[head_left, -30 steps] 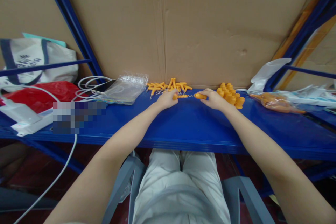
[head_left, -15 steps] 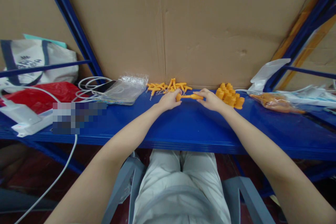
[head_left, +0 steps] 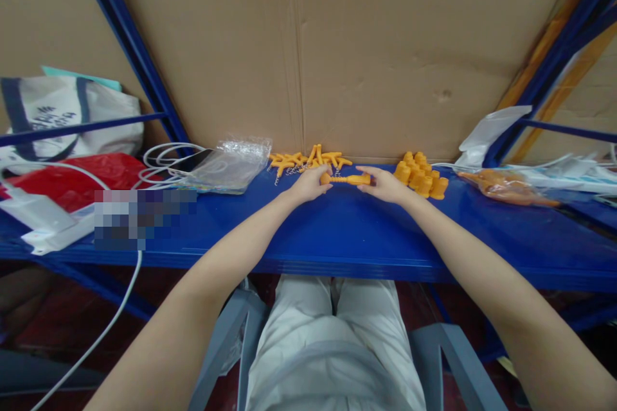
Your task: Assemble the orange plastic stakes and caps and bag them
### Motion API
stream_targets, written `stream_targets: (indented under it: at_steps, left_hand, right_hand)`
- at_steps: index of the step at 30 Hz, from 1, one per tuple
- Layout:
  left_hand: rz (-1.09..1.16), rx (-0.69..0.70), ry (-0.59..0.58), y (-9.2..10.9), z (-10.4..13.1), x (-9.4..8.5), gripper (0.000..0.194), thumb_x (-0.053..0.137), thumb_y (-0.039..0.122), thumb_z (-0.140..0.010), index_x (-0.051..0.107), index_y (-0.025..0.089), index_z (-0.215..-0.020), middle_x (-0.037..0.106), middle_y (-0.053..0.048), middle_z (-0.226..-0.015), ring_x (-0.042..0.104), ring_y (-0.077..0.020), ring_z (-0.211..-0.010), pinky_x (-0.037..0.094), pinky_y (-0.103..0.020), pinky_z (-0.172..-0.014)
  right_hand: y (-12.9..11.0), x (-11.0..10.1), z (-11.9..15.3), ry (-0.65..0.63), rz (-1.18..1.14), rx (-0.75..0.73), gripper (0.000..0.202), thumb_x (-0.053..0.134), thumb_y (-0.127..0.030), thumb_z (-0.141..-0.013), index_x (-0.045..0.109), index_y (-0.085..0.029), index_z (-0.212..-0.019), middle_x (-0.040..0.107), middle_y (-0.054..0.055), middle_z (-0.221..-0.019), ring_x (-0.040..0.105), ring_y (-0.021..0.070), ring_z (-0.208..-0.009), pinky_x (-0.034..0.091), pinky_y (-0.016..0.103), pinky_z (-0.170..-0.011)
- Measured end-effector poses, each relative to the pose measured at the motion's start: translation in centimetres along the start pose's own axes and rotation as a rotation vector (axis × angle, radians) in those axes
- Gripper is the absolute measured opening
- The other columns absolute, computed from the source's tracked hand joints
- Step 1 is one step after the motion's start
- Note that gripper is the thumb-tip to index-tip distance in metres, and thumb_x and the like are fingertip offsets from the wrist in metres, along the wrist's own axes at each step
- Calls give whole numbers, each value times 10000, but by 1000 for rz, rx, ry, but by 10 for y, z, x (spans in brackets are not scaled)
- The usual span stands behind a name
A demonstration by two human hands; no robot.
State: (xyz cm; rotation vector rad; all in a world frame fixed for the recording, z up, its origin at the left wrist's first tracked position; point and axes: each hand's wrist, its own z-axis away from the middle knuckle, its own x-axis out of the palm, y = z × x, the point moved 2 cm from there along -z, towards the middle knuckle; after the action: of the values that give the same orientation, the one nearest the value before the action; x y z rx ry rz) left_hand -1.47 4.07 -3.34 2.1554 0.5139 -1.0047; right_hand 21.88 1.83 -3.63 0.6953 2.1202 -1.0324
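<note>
Between my two hands, just above the blue shelf top, lies an orange plastic piece with a ribbed shaft (head_left: 343,179) and thicker ends. My left hand (head_left: 311,185) is closed on its left end, fingers partly hiding it. My right hand (head_left: 383,185) pinches the right end, where a dark spot shows by the fingertips. Behind my left hand lie several orange Y-shaped corkscrews (head_left: 284,160) with metal spirals. To the right of my right hand stands a tight group of orange plastic sleeves (head_left: 420,173).
Clear plastic bags (head_left: 231,167) and white cables lie left, beside a red bag (head_left: 91,176) and a white power strip (head_left: 62,228). An orange-filled plastic bag (head_left: 506,187) lies right. Cardboard (head_left: 337,45) walls the back of the blue shelf (head_left: 347,231).
Both hands stay nearly in place, holding the same orange piece. Its right end now looks broader, with a dark spot at the right fingertips, and my right fingers have shifted slightly.
</note>
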Motion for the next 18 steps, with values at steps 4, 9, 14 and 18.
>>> stream_targets:
  at_steps: [4, 9, 14, 18]
  left_hand:
    - [-6, -14, 21, -1, -1, -2, 187, 682, 111, -775, 605, 186, -928, 644, 39, -689, 664, -158, -714, 513, -290, -777]
    - [-24, -40, 44, 0, -1, -3, 174, 696, 109, -774, 625, 177, -918, 678, 10, -741, 681, -172, -766, 515, -295, -800]
    - [-33, -25, 67, 1, -1, -5, 178, 694, 120, -783, 630, 173, -940, 694, -1, -793, 682, -176, -806, 515, -298, -817]
    - [-59, -7, 83, 2, -1, -6, 182, 693, 115, -779, 636, 171, -942, 692, -7, -814, 679, -182, -834, 515, -304, -829]
  right_hand:
    - [9, -2, 1, -32, -223, 113, 601, 772, -272, -737, 573, -183, -1297, 633, 127, -1243, 700, 200, -842, 596, 432, -835]
    - [9, -4, 2, -33, -526, 196, 381, 805, -277, -732, 605, -202, -1048, 678, 57, -1063, 715, 155, -765, 609, 391, -841]
    - [-6, -7, 5, -51, -682, 327, 193, 754, -288, -841, 617, -184, -930, 719, 42, -837, 716, 145, -663, 620, 329, -779]
    - [-16, -6, 5, -35, -706, 431, 220, 627, -379, -948, 578, -178, -871, 699, 37, -665, 681, 136, -541, 603, 264, -624]
